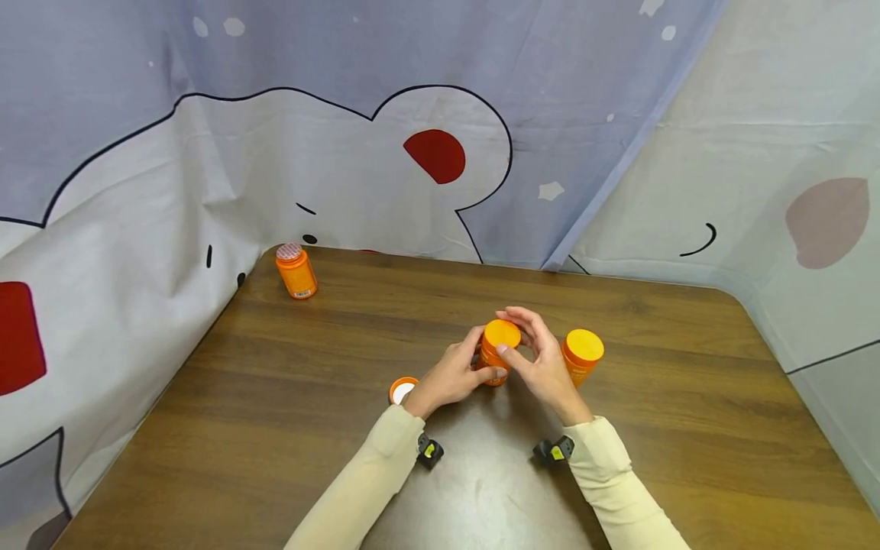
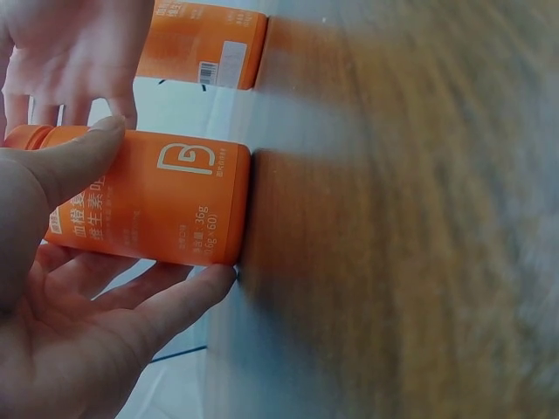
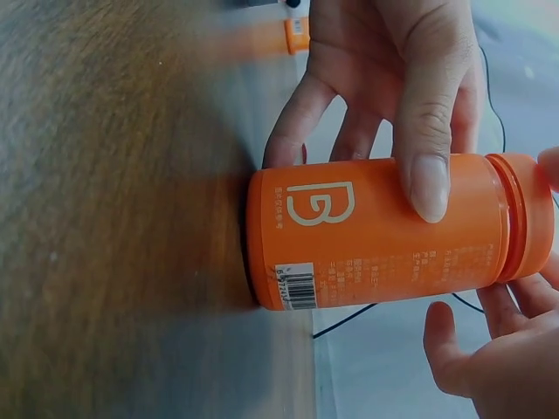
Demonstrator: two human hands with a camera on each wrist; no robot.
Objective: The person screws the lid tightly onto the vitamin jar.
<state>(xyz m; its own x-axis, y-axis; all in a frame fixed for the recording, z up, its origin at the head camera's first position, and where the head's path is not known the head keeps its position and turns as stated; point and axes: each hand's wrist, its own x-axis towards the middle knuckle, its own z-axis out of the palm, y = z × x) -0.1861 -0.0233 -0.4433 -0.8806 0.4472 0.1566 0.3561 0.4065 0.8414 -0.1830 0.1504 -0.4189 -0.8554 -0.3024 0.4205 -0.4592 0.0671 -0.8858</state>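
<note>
An orange plastic bottle [image 3: 376, 231] with pale print and a barcode stands upright on the table, its orange lid [image 1: 502, 333] on top. My left hand [image 1: 451, 374] grips the bottle's body, thumb on the near side and fingers curled round behind. At the lid, my right hand [image 1: 548, 373] has its thumb and fingers on opposite sides of the rim. The left wrist view shows the bottle's base right at the tabletop. To the right of my right hand stands a second lidded orange bottle [image 1: 582, 351], partly behind the hand.
A third orange bottle [image 1: 297, 273] without a lid, its mouth covered by a pink checked seal, stands at the back left corner. A loose orange lid [image 1: 403, 389] with a white inside lies beside my left wrist. Patterned cloth [image 1: 330, 168] borders the wooden table [image 1: 309, 458].
</note>
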